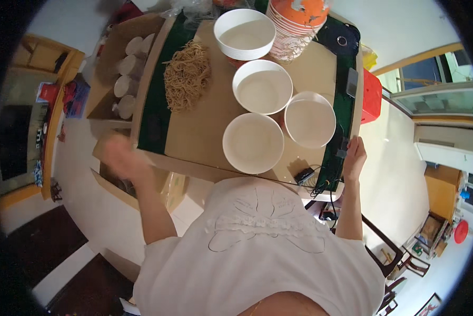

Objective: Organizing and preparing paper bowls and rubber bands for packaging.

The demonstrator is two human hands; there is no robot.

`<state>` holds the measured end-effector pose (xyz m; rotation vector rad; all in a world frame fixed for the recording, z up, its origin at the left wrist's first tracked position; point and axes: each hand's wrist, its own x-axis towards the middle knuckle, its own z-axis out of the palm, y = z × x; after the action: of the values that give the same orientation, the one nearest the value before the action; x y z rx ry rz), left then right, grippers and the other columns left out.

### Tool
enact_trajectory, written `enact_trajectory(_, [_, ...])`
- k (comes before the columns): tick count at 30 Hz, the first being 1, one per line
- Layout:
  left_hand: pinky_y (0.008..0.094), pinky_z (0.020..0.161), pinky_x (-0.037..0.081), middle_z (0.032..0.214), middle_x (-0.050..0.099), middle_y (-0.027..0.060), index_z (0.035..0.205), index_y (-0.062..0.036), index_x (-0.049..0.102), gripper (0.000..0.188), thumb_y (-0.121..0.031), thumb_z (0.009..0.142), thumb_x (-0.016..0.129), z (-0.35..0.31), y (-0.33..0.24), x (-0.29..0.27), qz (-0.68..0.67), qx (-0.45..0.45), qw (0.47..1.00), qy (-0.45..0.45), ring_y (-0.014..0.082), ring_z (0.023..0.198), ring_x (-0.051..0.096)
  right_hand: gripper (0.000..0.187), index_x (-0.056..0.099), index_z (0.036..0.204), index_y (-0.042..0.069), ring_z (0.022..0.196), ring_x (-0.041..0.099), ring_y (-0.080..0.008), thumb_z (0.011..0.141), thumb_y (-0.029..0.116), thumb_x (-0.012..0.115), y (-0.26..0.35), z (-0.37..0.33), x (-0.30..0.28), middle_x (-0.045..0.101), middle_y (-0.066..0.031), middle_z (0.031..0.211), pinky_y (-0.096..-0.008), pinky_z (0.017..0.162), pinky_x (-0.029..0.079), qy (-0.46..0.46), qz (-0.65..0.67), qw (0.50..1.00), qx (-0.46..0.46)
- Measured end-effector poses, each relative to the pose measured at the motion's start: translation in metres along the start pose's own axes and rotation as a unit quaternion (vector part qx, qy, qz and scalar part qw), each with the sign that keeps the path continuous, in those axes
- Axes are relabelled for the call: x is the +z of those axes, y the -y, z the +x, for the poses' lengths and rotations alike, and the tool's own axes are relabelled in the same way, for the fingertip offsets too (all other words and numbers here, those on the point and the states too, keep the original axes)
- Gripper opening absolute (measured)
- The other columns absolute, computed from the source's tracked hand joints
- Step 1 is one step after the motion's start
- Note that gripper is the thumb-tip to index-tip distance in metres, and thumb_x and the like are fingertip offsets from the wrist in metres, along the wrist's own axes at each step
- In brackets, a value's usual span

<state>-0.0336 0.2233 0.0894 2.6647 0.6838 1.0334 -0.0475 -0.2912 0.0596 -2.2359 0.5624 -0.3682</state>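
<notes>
I count four white bowls [253, 142] beside one noodle pile [187, 75]. My right hand [354, 156] grips the table [205, 126] edge; left hand [121, 157] blurred, can't tell.

Noodles [187, 75] left on table [205, 131] — bowls [253, 142] right.

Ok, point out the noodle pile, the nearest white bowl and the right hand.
noodle pile [187, 75], head view, middle of the heap
nearest white bowl [253, 142], head view, inside bottom
right hand [354, 157], head view, back of hand
</notes>
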Motion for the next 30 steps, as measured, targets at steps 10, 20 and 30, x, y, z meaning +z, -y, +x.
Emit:
enact_trajectory(10, [0.0347, 0.070, 0.046, 0.093, 0.058, 0.0137, 0.091, -0.0041, 0.062, 0.019, -0.020, 0.089, 0.052, -0.030, -0.054, 0.119, -0.205, -0.027, 0.933, 0.294, 0.0284, 0.084, 0.058, 0.023, 0.056, 0.075, 0.000, 0.054, 0.039, -0.0087, 0.091, 0.016, 0.054, 0.002, 0.010, 0.025, 0.047, -0.0017, 0.056, -0.0234, 0.050, 0.035, 0.053, -0.023, 0.998, -0.029])
enact_trajectory(20, [0.0418, 0.087, 0.041, 0.109, 0.055, 0.0175, 0.128, -0.0095, 0.041, 0.058, -0.016, 0.075, 0.064, 0.053, -0.214, 0.241, -0.304, 0.075, 0.947, 0.073, 0.0334, 0.101, 0.053, 0.026, 0.054, 0.113, 0.006, 0.065, 0.050, -0.0092, 0.088, 0.003, 0.049, 0.073, 0.065, 0.071, 0.054, -0.0030, 0.073, -0.0223, 0.062, 0.044, 0.094, -0.007, 0.986, -0.137])
enact_trajectory(30, [0.0295, 0.087, 0.044, 0.106, 0.062, 0.0160, 0.109, -0.0013, 0.061, 0.046, 0.009, 0.070, 0.041, 0.072, -0.235, 0.271, -0.594, -0.258, 0.720, 0.250, 0.0231, 0.101, 0.058, 0.029, 0.055, 0.114, 0.002, 0.078, 0.059, -0.0133, 0.087, 0.011, 0.054, 0.110, 0.131, 0.181, 0.062, -0.0086, 0.091, -0.0264, 0.068, 0.048, 0.192, 0.141, 0.966, -0.097])
